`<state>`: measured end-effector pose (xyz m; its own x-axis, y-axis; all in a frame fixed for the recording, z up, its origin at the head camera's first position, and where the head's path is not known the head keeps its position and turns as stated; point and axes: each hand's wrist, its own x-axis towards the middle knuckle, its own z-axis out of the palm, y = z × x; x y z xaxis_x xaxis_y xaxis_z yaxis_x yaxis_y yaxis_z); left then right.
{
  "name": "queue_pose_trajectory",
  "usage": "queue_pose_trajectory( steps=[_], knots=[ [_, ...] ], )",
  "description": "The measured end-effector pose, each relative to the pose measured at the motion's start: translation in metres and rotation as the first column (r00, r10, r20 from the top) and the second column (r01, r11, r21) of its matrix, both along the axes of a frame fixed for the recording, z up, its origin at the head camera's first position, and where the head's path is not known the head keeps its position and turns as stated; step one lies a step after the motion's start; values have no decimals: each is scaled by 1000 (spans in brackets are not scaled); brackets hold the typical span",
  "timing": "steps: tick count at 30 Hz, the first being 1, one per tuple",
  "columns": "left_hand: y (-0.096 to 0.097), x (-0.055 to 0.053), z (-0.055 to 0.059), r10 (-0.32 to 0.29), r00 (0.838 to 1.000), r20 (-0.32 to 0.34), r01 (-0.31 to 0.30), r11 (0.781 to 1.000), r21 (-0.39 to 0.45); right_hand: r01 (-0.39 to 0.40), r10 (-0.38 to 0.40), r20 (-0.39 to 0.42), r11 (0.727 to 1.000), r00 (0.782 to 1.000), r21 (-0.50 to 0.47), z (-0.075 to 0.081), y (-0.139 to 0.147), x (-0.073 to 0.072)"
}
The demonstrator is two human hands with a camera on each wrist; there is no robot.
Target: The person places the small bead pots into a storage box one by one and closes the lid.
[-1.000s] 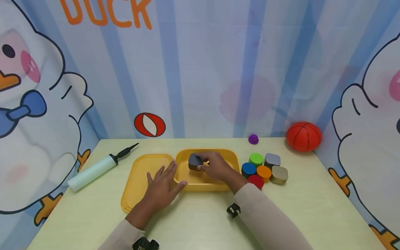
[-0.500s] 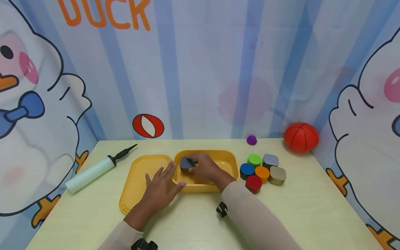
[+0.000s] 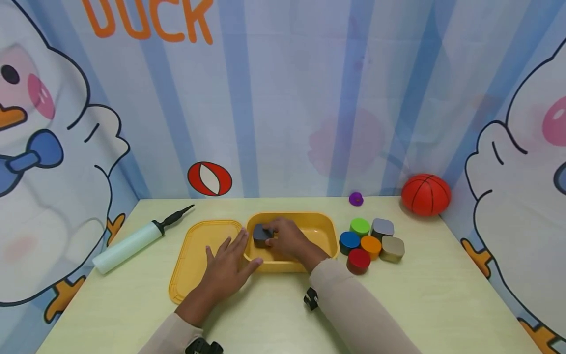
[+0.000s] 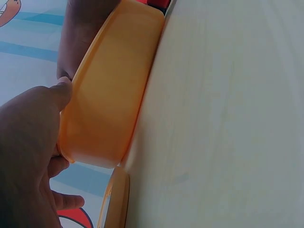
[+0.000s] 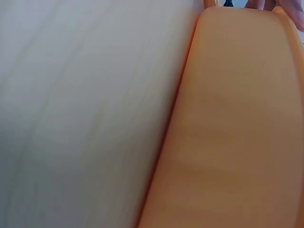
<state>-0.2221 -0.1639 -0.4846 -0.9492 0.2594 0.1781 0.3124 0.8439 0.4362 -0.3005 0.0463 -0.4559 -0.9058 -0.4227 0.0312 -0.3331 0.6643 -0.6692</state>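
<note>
My right hand (image 3: 289, 241) reaches into the yellow plastic container (image 3: 323, 233) and pinches a dark grey block with rounded corners (image 3: 261, 236) at its left end. My left hand (image 3: 225, 268) has its fingers spread, touching the container's left side. In the left wrist view its thumb (image 4: 64, 85) lies at the rim of the container (image 4: 114, 80). Under and beside that hand, the flat yellow lid (image 3: 190, 268) rests on the table. The right wrist view is mostly filled by the container's outer wall (image 5: 232, 114); the right hand itself is hidden there.
Right of the container stand several small pieces: blue (image 3: 350, 241), green (image 3: 360, 226), orange (image 3: 371, 246), red (image 3: 358, 260), grey (image 3: 382, 227) and beige (image 3: 392, 249). A hand pump (image 3: 132, 248) lies left. A red ball (image 3: 426, 195) and small purple piece (image 3: 355, 198) sit at the back.
My right hand has moved left inside the container with the dark grey block, bringing it to the left end and lower. My left hand stays in place.
</note>
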Motion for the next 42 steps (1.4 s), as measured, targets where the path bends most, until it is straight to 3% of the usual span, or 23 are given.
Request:
queue_pose_trajectory(
  steps=[14,26,33,42],
  knots=[
    [0,0,1,1,1000,12,-1,1000,-7,9,-8,-54,1000,999,25,0,-8,-1],
    [0,0,0,-1,1000,6,1,1000,0,1,0,-43,1000,999,19,-1,-9,-2],
    [2,-2,0,2,1000,30,-1,1000,-13,2,-2,-8,1000,1000,-10,8,-1,2],
    [1,-1,-1,7,1000,19,-6,1000,-15,9,-12,-36,997,999,-76,14,20,7]
  ],
)
